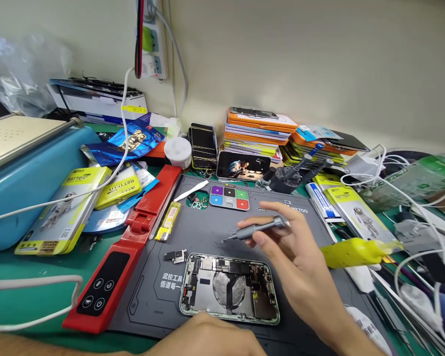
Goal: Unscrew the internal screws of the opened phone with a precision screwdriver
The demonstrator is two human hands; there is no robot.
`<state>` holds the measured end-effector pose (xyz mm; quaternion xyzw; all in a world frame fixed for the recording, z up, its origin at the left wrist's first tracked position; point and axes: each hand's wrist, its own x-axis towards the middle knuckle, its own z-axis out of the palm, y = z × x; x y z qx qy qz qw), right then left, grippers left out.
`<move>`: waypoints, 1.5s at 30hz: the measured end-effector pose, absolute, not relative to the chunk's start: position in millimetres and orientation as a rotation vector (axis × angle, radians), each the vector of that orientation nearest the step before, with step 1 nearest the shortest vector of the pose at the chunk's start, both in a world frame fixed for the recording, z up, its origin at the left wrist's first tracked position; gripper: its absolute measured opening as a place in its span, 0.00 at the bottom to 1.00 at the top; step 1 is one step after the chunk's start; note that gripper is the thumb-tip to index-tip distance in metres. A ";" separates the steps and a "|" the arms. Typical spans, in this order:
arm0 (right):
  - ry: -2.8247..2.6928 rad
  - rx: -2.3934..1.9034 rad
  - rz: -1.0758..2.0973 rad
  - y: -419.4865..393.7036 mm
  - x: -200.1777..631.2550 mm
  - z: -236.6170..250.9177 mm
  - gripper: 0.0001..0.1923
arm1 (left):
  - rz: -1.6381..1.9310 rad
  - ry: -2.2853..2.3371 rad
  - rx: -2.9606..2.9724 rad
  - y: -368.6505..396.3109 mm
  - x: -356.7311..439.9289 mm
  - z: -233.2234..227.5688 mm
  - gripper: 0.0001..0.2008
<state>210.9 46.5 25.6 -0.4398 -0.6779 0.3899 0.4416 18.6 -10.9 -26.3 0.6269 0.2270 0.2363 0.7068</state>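
Note:
My right hand (300,262) grips a grey precision screwdriver (259,228) between thumb and fingers, its tip pointing left above the mat. Below that tip lies an opened smartphone (228,289), its inside facing up with a round coil and circuit boards showing. At the phone's near edge is my left hand (207,338), seen from its back; its fingers are hidden, so their grip cannot be told. Small metal phone parts (175,255) lie just left of the phone. A yellow-wrapped battery (168,221) rests farther up the mat.
A dark work mat (215,232) carries a coloured screw tray (229,197) and a white pry tool (191,190). A red lamp-like arm (107,287) borders it on the left. Behind stands a phone showing a video (244,165). A yellow bottle (350,252) lies at right.

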 end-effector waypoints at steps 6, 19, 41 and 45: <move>-1.346 -0.924 1.077 51.1 219.6 39.1 0.22 | 0.620 0.623 1.201 -13.1 12.6 -14.6 0.32; -1.367 -0.961 1.241 22.3 207.2 34.1 0.17 | 0.712 0.598 0.664 -11.7 13.0 -4.4 0.21; -1.289 -0.956 1.298 22.4 202.6 37.9 0.17 | 0.703 0.612 0.608 -12.9 11.9 1.0 0.15; -1.284 -0.942 1.338 21.1 203.8 39.9 0.16 | 0.695 0.617 0.613 -14.8 11.5 -0.3 0.16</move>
